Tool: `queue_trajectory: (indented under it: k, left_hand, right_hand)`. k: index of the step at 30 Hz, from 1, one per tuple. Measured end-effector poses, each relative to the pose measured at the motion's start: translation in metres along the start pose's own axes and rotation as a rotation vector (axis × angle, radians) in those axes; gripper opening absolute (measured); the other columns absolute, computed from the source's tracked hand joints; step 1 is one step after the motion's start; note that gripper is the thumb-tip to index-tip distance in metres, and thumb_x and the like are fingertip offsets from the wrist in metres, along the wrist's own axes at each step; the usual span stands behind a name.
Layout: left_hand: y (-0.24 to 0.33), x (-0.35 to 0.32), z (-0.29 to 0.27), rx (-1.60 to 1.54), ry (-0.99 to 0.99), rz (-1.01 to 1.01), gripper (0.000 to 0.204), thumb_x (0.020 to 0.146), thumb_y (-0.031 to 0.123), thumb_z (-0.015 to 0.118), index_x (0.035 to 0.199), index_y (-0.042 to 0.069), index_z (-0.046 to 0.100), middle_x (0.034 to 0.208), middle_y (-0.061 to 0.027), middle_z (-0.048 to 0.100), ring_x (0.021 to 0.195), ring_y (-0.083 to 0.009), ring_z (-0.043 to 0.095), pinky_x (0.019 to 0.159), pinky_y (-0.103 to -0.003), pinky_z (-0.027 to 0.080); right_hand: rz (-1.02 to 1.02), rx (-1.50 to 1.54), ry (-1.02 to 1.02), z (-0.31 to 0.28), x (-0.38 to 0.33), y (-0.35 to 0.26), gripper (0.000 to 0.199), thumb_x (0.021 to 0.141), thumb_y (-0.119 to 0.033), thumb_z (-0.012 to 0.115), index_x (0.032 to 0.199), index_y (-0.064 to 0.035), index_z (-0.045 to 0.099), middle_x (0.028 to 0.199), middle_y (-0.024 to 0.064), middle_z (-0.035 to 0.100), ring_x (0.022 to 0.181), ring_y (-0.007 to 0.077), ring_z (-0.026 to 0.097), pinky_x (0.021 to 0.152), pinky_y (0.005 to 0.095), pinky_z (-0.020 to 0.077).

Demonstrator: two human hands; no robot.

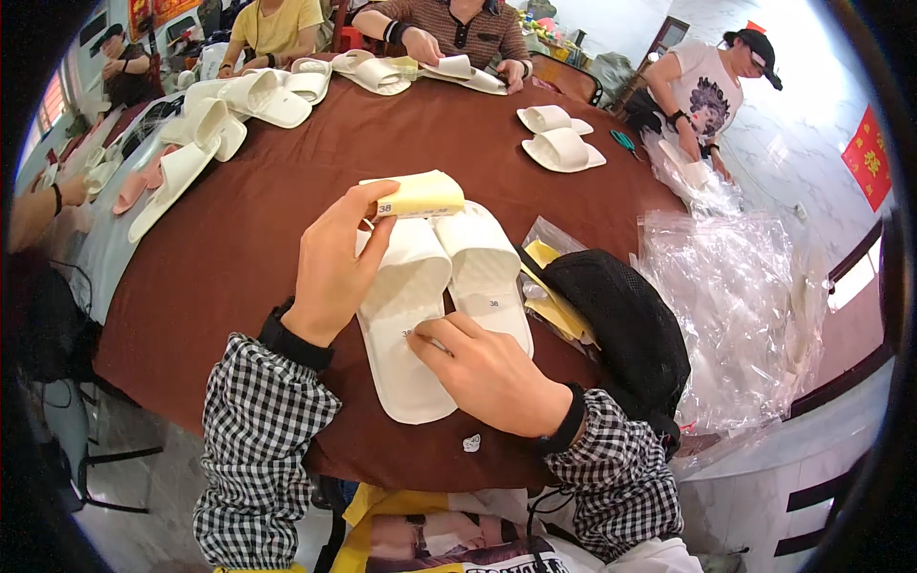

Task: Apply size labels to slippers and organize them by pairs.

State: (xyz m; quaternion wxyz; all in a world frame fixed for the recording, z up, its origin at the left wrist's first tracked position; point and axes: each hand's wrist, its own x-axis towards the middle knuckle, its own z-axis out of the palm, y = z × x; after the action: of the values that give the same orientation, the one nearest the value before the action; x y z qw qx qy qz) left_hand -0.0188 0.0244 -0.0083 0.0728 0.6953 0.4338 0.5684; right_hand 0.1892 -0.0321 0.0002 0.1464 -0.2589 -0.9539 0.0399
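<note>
— Slippers (pixel 439 306), white, one pair, side by side on the table (pixel 248 248) right in front of the person. How far along, do you reckon?

— Midway, I'd say. The right slipper (pixel 485 277) already carries a small size sticker on its insole. The left slipper (pixel 406 325) is getting one: the right hand (pixel 487 368) has its fingertip pressed on a little sticker there.

— So that grip is not holding anything?

— No, it's loose, fingers curled, the forefinger just pushing down on the insole. The left hand (pixel 334 272) is the one grasping: thumb and fingers pinch a yellow sticker pad (pixel 417 196), held up above the toes of the pair.

— And the pair lies where, relative to the hands?

— Directly between them. The left hand rests beside the strap of the left slipper, touching it as far as I can tell; the right hand lies over its heel end. The other slipper sits just beside, untouched.

— What's left, then?

— Judging by the heap of clear bags (pixel 735 306) to the right, near a black cap (pixel 621 325), bagging looks undone. More slippers (pixel 559 148) wait further across the table, where other people work on theirs.
</note>
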Motion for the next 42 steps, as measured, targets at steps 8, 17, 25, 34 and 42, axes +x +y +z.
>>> queue_trajectory:
  k: [8,17,25,34,42]
  left_hand:
    - [0.0,0.002,0.002,0.01,0.06,0.055,0.032,0.089,-0.004,0.064,0.12,0.003,0.061,0.103,-0.0128,0.069,0.084,-0.0229,0.066,0.075,-0.031,0.053]
    - [0.003,0.0,-0.003,0.005,0.018,-0.006,0.037,0.091,-0.005,0.062,0.127,0.003,0.058,0.111,-0.0129,0.069,0.09,-0.0169,0.066,0.081,-0.029,0.053]
    - [0.002,0.0,-0.002,0.008,0.005,0.009,0.037,0.091,-0.004,0.062,0.127,0.003,0.058,0.11,-0.0129,0.068,0.09,-0.0169,0.066,0.08,-0.029,0.053]
    - [0.005,-0.001,-0.004,0.033,0.002,-0.036,0.037,0.091,-0.003,0.062,0.127,0.003,0.058,0.108,-0.0114,0.068,0.086,-0.0163,0.065,0.078,-0.029,0.052]
    - [0.005,0.0,-0.003,0.029,-0.002,-0.008,0.036,0.091,-0.003,0.063,0.126,0.003,0.059,0.107,-0.0112,0.068,0.085,-0.0156,0.064,0.075,-0.029,0.052]
  right_hand:
    - [0.026,0.004,0.028,0.001,0.002,0.001,0.043,0.079,-0.003,0.06,0.121,0.0048,0.06,0.108,0.0101,0.057,0.101,0.025,0.058,0.077,0.0329,0.0559]
    - [-0.007,-0.093,0.045,0.006,-0.001,0.0,0.042,0.08,-0.005,0.059,0.12,0.007,0.059,0.101,0.0098,0.053,0.097,0.0228,0.056,0.07,0.0302,0.0557]
    - [-0.02,-0.115,0.076,0.011,0.002,-0.003,0.041,0.081,-0.006,0.058,0.12,0.0076,0.058,0.1,0.0096,0.052,0.097,0.0236,0.056,0.071,0.0317,0.0554]
    - [-0.026,-0.064,0.06,0.008,0.0,0.003,0.042,0.081,-0.005,0.058,0.12,0.0079,0.058,0.101,0.0114,0.052,0.098,0.0246,0.055,0.075,0.0318,0.0551]
    - [-0.028,-0.157,0.105,0.012,0.002,-0.004,0.043,0.079,-0.006,0.06,0.12,0.0073,0.058,0.098,0.0095,0.052,0.094,0.0227,0.055,0.072,0.0296,0.054]
